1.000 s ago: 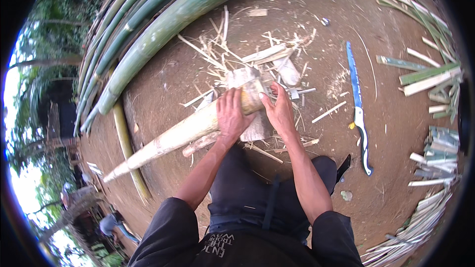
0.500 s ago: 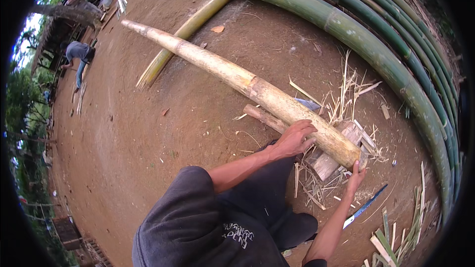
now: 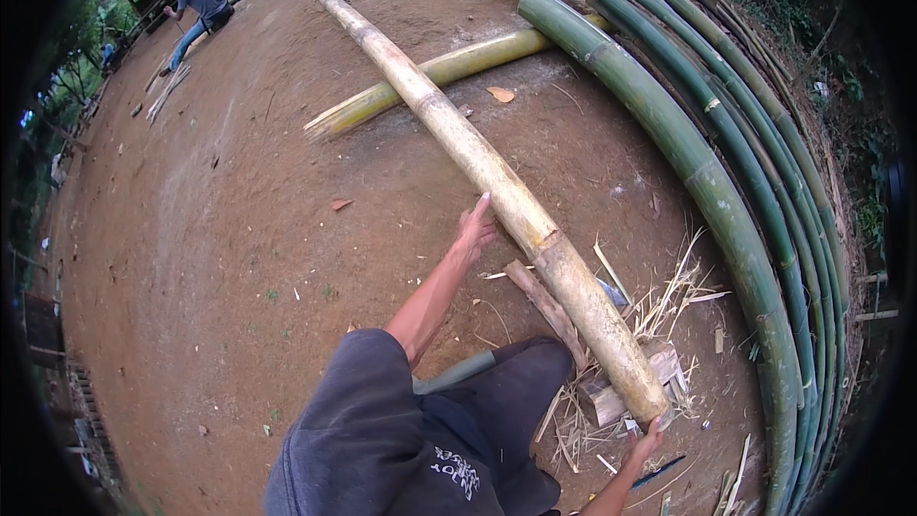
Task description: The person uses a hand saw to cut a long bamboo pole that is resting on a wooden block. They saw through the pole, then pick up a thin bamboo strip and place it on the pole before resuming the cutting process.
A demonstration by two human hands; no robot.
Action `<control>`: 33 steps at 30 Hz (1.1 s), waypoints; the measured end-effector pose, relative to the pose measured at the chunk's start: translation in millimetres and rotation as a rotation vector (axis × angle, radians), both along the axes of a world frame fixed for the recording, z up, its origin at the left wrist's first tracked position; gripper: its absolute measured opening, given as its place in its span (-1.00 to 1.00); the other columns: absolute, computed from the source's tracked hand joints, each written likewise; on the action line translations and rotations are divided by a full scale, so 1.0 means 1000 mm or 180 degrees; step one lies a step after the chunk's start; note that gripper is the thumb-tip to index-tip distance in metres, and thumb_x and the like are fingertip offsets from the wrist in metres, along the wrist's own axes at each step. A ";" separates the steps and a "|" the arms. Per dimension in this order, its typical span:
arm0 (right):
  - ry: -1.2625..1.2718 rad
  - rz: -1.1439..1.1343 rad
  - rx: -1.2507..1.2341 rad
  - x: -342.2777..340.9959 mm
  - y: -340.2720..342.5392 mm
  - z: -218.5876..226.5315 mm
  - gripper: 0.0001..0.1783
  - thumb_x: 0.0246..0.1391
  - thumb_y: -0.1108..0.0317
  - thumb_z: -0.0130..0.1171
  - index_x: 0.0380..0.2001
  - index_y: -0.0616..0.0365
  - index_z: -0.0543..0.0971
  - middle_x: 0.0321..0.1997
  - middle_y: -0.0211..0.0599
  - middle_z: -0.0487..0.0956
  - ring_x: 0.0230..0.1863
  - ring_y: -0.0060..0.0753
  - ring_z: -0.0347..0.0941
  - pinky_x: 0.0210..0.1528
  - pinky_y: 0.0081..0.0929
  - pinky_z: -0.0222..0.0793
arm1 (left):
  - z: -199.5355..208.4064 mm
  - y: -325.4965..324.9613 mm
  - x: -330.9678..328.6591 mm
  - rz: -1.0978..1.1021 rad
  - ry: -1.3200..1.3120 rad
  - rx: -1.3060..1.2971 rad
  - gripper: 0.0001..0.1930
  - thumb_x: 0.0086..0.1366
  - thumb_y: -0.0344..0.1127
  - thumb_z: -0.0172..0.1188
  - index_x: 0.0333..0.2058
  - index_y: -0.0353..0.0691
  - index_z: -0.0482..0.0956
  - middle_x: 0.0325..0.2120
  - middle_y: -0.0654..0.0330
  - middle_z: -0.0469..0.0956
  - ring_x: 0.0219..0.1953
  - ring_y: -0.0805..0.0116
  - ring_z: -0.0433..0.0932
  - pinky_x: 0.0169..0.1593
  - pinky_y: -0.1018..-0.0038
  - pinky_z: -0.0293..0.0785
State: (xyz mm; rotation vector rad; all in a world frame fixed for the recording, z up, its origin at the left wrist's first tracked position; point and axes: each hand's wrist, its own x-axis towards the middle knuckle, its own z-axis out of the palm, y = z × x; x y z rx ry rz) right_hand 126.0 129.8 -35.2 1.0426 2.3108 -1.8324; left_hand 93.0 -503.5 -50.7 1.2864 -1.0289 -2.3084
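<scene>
A long, pale yellow-brown bamboo pole [image 3: 501, 186] slants from near my right hand to the far upper left. My left hand [image 3: 475, 226] is beside the pole's left edge, with one fingertip up against or very near it. Its fingers are not wrapped round the pole. At the near, thick end, my right hand [image 3: 646, 441] grips the pole, thumb against the end; part of its fingers is hidden. Farther up, the pole crosses over a yellow-green bamboo piece [image 3: 358, 110]. Its thick end lies over a short wood block [image 3: 601, 403].
Thick green bamboo poles [image 3: 659, 124] lie stacked along the right. Split slivers [image 3: 676, 296] litter the ground around the block. A short stick [image 3: 543, 301] lies left of the pole, and a dark blade [image 3: 659, 471] by my right forearm. Another person [image 3: 202, 5] bends down at the far left.
My left hand has left the thick part of the pole and moved farther along it, past a node. My right hand stays at the near end. The view has turned.
</scene>
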 end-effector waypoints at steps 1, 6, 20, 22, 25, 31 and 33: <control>-0.0009 0.0014 0.0022 0.001 -0.001 0.000 -0.25 0.17 -0.18 0.20 0.23 0.11 0.33 0.28 -0.08 0.35 0.20 -0.09 0.32 -0.19 -0.08 0.50 | -0.002 -0.002 -0.008 -0.0094 0.0121 0.0040 0.01 0.22 0.21 0.30 0.35 -0.38 0.01 0.23 -0.20 0.30 0.18 -0.03 0.45 0.20 -0.04 0.40; 0.0015 0.0081 0.0151 0.015 -0.009 0.004 -0.34 0.24 -0.15 0.14 0.14 0.17 0.36 0.21 -0.08 0.38 0.15 -0.12 0.34 -0.20 -0.08 0.50 | -0.015 0.014 -0.033 -0.0039 0.0484 -0.0106 0.12 0.12 0.28 0.35 0.34 -0.41 -0.05 0.21 -0.16 0.32 0.19 -0.07 0.42 0.21 -0.12 0.34; 0.0251 -0.0107 0.0022 0.039 -0.011 -0.016 -0.33 0.24 -0.19 0.13 0.14 0.13 0.36 0.22 -0.13 0.33 0.18 -0.18 0.29 -0.18 -0.13 0.51 | -0.006 0.029 -0.045 0.0521 0.0522 -0.0049 -0.06 0.14 0.15 0.40 0.25 -0.45 0.23 0.07 -0.12 0.48 0.07 0.01 0.54 0.14 0.01 0.49; 0.0354 -0.0133 -0.0065 0.043 -0.009 -0.018 -0.35 0.24 -0.18 0.14 0.12 0.14 0.38 0.21 -0.13 0.33 0.17 -0.18 0.31 -0.18 -0.14 0.52 | -0.003 0.033 -0.044 0.0489 0.0541 -0.0104 -0.07 0.15 0.16 0.39 0.24 -0.46 0.24 0.07 -0.13 0.49 0.07 0.01 0.54 0.14 0.02 0.49; 0.0445 -0.0124 -0.0096 0.046 -0.015 -0.018 -0.37 0.24 -0.15 0.15 0.09 0.16 0.41 0.20 -0.12 0.34 0.15 -0.21 0.32 -0.17 -0.16 0.53 | 0.000 0.029 -0.038 0.0393 0.0470 -0.0193 -0.07 0.15 0.18 0.37 0.24 -0.48 0.26 0.07 -0.13 0.49 0.07 0.02 0.54 0.14 0.04 0.48; 0.0556 -0.0212 0.0091 0.052 -0.024 -0.022 -0.35 0.26 -0.11 0.15 0.13 0.23 0.37 0.09 -0.06 0.43 0.06 -0.19 0.41 -0.24 -0.25 0.57 | 0.000 0.019 -0.038 0.0133 0.0358 -0.0329 -0.04 0.15 0.26 0.34 0.23 -0.48 0.28 0.07 -0.11 0.49 0.05 0.04 0.55 0.14 0.10 0.48; 0.0670 -0.0151 -0.0001 0.050 -0.028 -0.022 -0.39 0.28 -0.06 0.14 0.13 0.25 0.38 0.08 -0.08 0.46 0.01 -0.24 0.46 -0.23 -0.27 0.57 | -0.006 0.009 -0.039 0.0065 0.0280 -0.0589 -0.05 0.14 0.26 0.35 0.22 -0.46 0.30 0.08 -0.09 0.49 0.05 0.05 0.55 0.14 0.10 0.48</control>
